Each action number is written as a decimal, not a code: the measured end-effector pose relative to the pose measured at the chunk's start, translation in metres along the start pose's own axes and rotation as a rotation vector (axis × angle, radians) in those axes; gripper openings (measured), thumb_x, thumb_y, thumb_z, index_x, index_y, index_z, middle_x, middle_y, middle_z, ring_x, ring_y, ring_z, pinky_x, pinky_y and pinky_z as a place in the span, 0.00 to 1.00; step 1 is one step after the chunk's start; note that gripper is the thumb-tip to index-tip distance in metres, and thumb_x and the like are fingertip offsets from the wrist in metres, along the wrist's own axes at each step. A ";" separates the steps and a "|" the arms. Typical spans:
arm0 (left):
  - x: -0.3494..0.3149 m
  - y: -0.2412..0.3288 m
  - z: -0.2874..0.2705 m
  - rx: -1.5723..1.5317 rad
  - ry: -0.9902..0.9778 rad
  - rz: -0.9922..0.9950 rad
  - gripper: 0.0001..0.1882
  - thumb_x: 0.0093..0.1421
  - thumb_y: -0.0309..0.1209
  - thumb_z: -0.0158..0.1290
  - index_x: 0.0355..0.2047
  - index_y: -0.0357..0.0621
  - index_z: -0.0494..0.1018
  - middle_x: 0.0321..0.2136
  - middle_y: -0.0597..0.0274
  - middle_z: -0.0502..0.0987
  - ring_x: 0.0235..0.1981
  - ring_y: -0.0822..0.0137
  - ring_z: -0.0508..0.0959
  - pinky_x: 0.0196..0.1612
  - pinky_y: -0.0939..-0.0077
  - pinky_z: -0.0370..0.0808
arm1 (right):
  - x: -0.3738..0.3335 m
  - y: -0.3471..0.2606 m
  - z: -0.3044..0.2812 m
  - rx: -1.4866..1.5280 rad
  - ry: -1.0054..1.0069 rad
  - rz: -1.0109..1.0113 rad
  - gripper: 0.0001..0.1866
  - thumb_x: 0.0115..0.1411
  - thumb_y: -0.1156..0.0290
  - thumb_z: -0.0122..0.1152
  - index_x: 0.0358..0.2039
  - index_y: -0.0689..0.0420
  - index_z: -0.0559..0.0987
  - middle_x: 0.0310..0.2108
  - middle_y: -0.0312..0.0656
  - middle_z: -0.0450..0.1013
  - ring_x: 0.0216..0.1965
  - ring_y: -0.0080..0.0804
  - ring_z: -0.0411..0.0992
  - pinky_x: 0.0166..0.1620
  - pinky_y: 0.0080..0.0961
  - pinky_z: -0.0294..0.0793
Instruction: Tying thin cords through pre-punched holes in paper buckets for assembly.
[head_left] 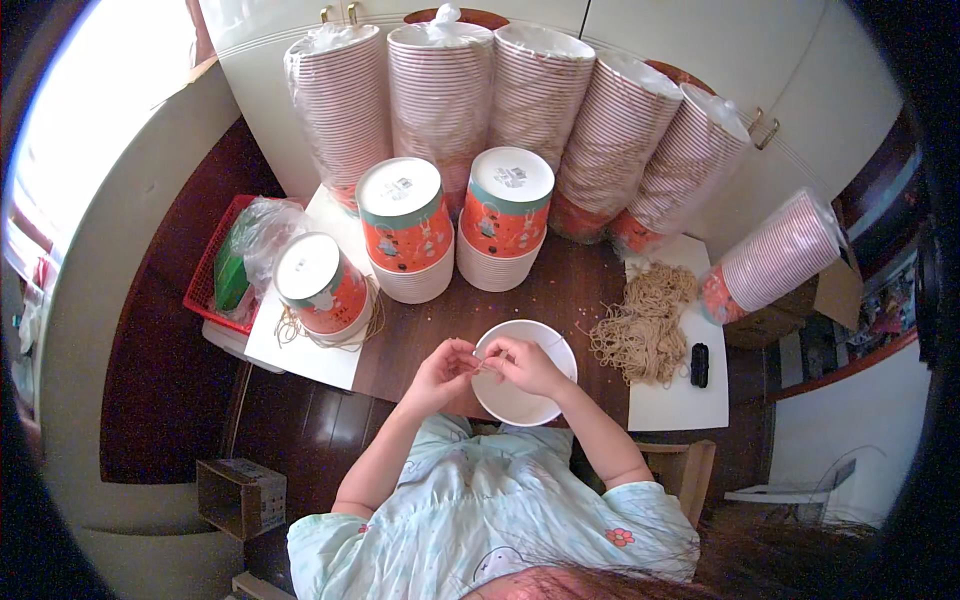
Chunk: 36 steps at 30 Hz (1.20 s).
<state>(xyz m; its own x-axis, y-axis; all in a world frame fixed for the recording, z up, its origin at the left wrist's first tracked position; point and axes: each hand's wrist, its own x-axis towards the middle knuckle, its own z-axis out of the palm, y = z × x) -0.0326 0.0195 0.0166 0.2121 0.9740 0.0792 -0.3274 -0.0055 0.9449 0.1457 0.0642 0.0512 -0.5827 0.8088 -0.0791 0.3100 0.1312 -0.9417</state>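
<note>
Over a white paper bucket standing mouth up at the table's near edge, both my hands meet at its left rim. My left hand has its fingers curled in a pinch. Close beside it, my right hand pinches too, reaching across the bucket's mouth. A short bit of thin tan cord seems to run between the fingertips; most of it is hidden by the fingers. A thin line shows at the bucket's right rim. To the right lies a loose heap of tan cord.
Upturned orange-and-green buckets stand in stacks beyond my hands, another bucket at left with cord loops round its base. Tall plastic-wrapped bucket stacks line the back. A black object lies right; a red basket stands left.
</note>
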 end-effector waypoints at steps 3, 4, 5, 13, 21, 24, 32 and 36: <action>-0.001 0.005 0.003 0.339 -0.013 -0.013 0.17 0.50 0.19 0.49 0.41 0.38 0.63 0.32 0.63 0.72 0.33 0.75 0.73 0.37 0.83 0.70 | -0.001 0.001 -0.002 -0.073 -0.047 0.099 0.04 0.54 0.75 0.52 0.29 0.61 0.71 0.23 0.36 0.71 0.24 0.18 0.69 0.26 0.15 0.67; -0.001 0.006 0.005 0.418 0.022 -0.004 0.16 0.49 0.19 0.50 0.40 0.39 0.65 0.32 0.62 0.72 0.31 0.75 0.73 0.35 0.83 0.70 | 0.000 0.010 0.000 -0.063 -0.008 -0.014 0.04 0.54 0.75 0.53 0.29 0.61 0.71 0.23 0.35 0.70 0.23 0.17 0.68 0.25 0.14 0.66; -0.001 0.007 0.007 0.496 0.058 0.004 0.15 0.48 0.20 0.51 0.38 0.39 0.67 0.31 0.62 0.72 0.30 0.75 0.72 0.33 0.82 0.70 | 0.000 0.011 0.000 -0.053 0.030 -0.127 0.04 0.54 0.74 0.53 0.29 0.61 0.71 0.23 0.35 0.70 0.22 0.15 0.67 0.24 0.14 0.65; 0.003 0.007 0.013 0.828 0.115 0.380 0.06 0.47 0.23 0.54 0.27 0.37 0.72 0.23 0.60 0.71 0.21 0.72 0.70 0.25 0.81 0.68 | -0.003 0.009 -0.002 0.022 0.036 -0.098 0.03 0.54 0.74 0.53 0.28 0.60 0.71 0.21 0.30 0.67 0.20 0.11 0.61 0.23 0.12 0.62; 0.001 0.004 0.006 0.540 0.110 -0.072 0.06 0.53 0.27 0.52 0.28 0.36 0.71 0.23 0.64 0.73 0.25 0.80 0.71 0.28 0.85 0.68 | -0.004 0.013 0.001 0.026 0.032 -0.073 0.03 0.54 0.74 0.52 0.28 0.60 0.72 0.20 0.28 0.66 0.20 0.11 0.61 0.22 0.12 0.61; 0.002 -0.001 0.002 0.345 0.105 -0.077 0.05 0.55 0.27 0.50 0.28 0.36 0.69 0.24 0.64 0.73 0.26 0.79 0.71 0.30 0.85 0.69 | -0.003 0.021 0.003 -0.024 0.048 -0.091 0.04 0.54 0.74 0.52 0.28 0.60 0.73 0.20 0.29 0.67 0.20 0.11 0.61 0.22 0.12 0.60; -0.003 -0.001 -0.009 -0.050 0.191 -0.160 0.03 0.55 0.24 0.47 0.30 0.38 0.67 0.25 0.65 0.73 0.30 0.76 0.73 0.36 0.83 0.70 | -0.002 0.024 0.003 -0.053 0.050 -0.078 0.04 0.55 0.74 0.52 0.27 0.61 0.73 0.20 0.29 0.67 0.20 0.12 0.61 0.23 0.13 0.61; -0.004 0.011 -0.004 0.020 0.154 -0.203 0.04 0.55 0.23 0.47 0.31 0.38 0.66 0.26 0.65 0.73 0.31 0.76 0.73 0.37 0.84 0.69 | -0.002 0.020 0.003 -0.046 0.067 -0.114 0.04 0.54 0.73 0.53 0.27 0.60 0.72 0.19 0.29 0.66 0.20 0.13 0.61 0.22 0.13 0.61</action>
<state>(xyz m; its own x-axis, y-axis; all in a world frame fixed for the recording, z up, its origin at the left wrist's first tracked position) -0.0405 0.0163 0.0254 0.1286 0.9786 -0.1604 -0.2742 0.1905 0.9426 0.1505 0.0633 0.0312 -0.5649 0.8236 0.0512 0.2792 0.2491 -0.9274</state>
